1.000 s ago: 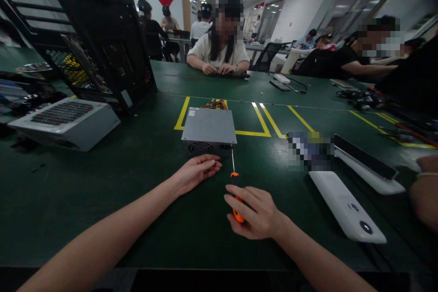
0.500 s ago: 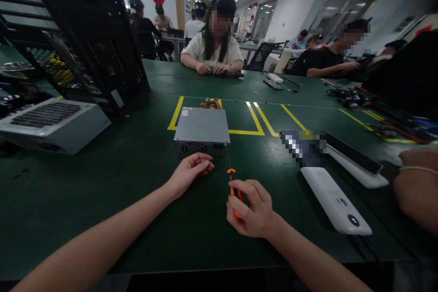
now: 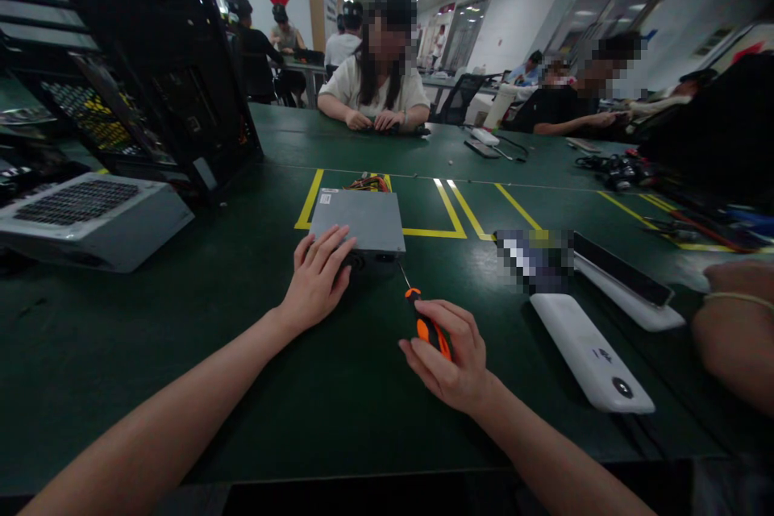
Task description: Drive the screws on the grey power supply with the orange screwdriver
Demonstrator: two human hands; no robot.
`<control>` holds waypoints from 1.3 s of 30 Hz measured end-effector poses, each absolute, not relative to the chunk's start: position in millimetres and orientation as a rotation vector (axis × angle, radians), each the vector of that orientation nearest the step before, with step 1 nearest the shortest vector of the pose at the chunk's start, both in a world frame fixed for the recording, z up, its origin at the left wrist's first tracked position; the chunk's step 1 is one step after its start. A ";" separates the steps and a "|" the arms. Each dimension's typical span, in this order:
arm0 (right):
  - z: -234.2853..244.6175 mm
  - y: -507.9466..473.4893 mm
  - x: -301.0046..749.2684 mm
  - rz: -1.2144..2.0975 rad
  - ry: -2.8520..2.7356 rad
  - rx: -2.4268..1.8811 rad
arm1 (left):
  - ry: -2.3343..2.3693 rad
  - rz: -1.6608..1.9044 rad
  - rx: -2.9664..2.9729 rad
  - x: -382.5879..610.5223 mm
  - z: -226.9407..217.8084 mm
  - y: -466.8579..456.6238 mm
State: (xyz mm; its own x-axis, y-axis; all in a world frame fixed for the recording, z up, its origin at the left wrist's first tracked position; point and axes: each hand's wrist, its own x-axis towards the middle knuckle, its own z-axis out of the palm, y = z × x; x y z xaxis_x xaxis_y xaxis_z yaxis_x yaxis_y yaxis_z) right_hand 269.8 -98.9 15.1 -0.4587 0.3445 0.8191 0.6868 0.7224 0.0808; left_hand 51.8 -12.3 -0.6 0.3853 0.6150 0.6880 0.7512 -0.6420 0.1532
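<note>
A grey computer power supply (image 3: 368, 222) lies on the green table, its fan and socket side facing me. My left hand (image 3: 315, 278) rests on its near left part, fingers stretched over the top edge and covering much of the fan. In my right hand (image 3: 451, 355) is a screwdriver (image 3: 417, 310) with an orange and black handle, gripped between thumb and fingers. Its thin shaft points up and left to the supply's lower right corner; whether the tip touches a screw, I cannot tell. A bundle of coloured cables (image 3: 372, 183) sits behind the supply.
At left stand a black computer case (image 3: 223, 97) and a second power supply (image 3: 139, 226). To the right lie a white power bank (image 3: 589, 351) and a phone (image 3: 622, 270) on another white device. Someone's arm (image 3: 741, 322) rests at the right edge. A person (image 3: 375, 89) sits opposite.
My left hand has moved up and left from in front of the power supply onto its top. The screwdriver has tilted, its tip slightly lower and its handle further right.
</note>
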 end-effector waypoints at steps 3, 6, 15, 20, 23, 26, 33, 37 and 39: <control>15.0 -95.5 269.6 -0.428 -2.019 -0.722 | -1.258 -1.037 -2.461 53.5 -0.7 -11.6; 15.4 -93.1 271.0 -0.357 -2.030 -0.668 | -1.277 -1.043 -2.461 55.0 -0.5 -12.8; 15.5 -93.8 272.8 -0.498 -2.112 -0.638 | -1.308 -1.068 -2.464 56.9 1.0 -15.3; 14.8 -94.4 273.3 -0.551 -2.099 -0.638 | -1.320 -1.075 -2.467 57.0 1.2 -16.0; 15.3 -94.9 272.3 -0.518 -2.128 -0.609 | -1.318 -1.079 -2.470 57.2 1.4 -16.4; 15.0 -95.0 271.5 -0.448 -2.103 -0.624 | -1.309 -1.093 -2.473 57.5 1.5 -16.7; 10.7 -95.9 273.3 -0.463 -2.112 -0.655 | -1.321 -1.075 -2.471 57.6 2.1 -16.9; 14.8 -95.5 271.1 -0.453 -2.050 -0.711 | -1.317 -1.069 -2.472 57.2 1.8 -16.7; 17.8 -95.0 271.0 -0.548 -2.023 -0.734 | -1.317 -1.067 -2.477 56.9 1.9 -16.7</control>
